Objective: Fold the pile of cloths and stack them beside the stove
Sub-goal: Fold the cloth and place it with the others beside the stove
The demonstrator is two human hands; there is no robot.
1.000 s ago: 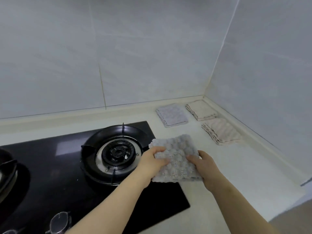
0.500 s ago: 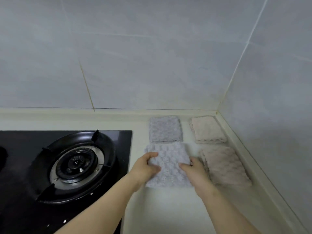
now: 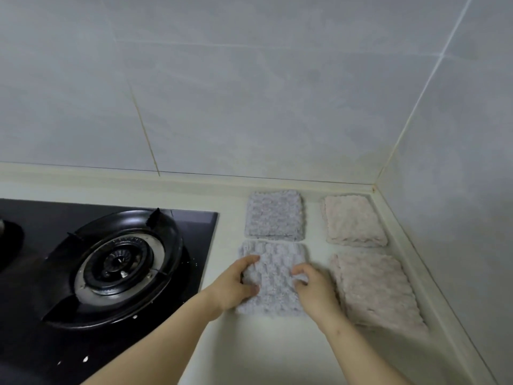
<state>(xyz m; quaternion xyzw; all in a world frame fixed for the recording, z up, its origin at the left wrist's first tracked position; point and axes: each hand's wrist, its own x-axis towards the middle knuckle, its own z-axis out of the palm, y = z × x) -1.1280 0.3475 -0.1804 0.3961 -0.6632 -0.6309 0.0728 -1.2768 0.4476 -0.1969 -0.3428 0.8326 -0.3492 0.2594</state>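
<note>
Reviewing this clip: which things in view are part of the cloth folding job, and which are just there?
Part of the job:
near grey cloth, under both hands: left hand, right hand
far grey cloth
far pink cloth
near pink cloth
counter, where they sit

Just there:
stove with its burner
tiled wall

I see pale countertop [image 3: 266,354] running into tiled corner; black stove [image 3: 105,262] set in at left; four folded cloths on it: two grey [image 3: 274,213] [image 3: 273,282], two beige [image 3: 352,220] [image 3: 377,287], in two rows.
</note>
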